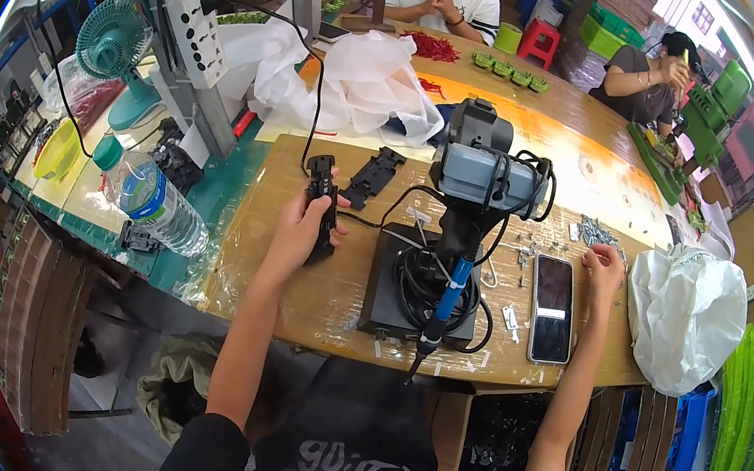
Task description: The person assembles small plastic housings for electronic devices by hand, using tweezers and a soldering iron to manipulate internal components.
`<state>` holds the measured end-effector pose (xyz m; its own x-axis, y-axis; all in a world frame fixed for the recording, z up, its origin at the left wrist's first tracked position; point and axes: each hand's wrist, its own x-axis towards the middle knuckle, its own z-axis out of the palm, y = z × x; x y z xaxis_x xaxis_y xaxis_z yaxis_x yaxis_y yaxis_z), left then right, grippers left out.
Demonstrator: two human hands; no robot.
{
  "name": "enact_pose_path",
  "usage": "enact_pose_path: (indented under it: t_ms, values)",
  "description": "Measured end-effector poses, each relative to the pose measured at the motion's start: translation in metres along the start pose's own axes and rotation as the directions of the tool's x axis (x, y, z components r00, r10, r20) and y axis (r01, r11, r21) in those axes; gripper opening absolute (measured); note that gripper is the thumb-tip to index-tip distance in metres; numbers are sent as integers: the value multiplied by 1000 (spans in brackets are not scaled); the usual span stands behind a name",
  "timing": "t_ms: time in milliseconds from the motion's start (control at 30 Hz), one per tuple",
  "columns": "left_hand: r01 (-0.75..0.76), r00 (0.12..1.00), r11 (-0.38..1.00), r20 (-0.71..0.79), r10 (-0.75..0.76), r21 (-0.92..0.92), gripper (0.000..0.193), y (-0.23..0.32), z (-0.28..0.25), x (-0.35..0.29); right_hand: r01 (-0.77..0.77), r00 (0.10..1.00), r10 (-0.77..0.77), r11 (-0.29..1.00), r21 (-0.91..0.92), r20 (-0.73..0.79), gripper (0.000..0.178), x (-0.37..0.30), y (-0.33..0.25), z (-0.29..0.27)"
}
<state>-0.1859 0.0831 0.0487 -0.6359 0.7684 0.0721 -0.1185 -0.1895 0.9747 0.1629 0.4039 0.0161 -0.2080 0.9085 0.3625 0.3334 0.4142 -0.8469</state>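
My left hand (300, 234) is wrapped around a long black plastic part (320, 205), held above the left part of the wooden tabletop. A similar black plastic part (373, 177) with notched edges lies just beyond it. My right hand (604, 268) is at a small heap of silvery metal pieces (596, 232), fingers bent and drawn together. Whatever they pinch is too small to make out. Beside that hand lies a phone (552, 309) with a dark screen. Between my hands stands a black device (390, 280) with coiled cable and a blue-sleeved, pointed tool (453, 287) hanging tip down.
A water bottle (155, 199) and a teal fan (116, 43) stand left. White plastic sheeting (359, 78) is heaped behind the black parts. A white bag (688, 311) sits at the right edge. Across the table, one person clasps hands (445, 1); another works at a green machine (716, 98).
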Motion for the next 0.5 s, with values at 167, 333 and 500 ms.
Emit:
enact_pose_path:
  t_ms: [167,333,500]
  values:
    - [-13,998,998,-63,9,-60,29,10,-2,-7,24,999,-22,997,71,-31,12,1,-7,-8]
    - [85,996,970,-2,-88,-227,23,30,14,-58,123,968,-78,976,181,-238,13,-30,-69,-18]
    - [56,973,926,227,33,-373,27,57,57,-129,259,956,-193,908,329,-220,14,-158,-165,-5]
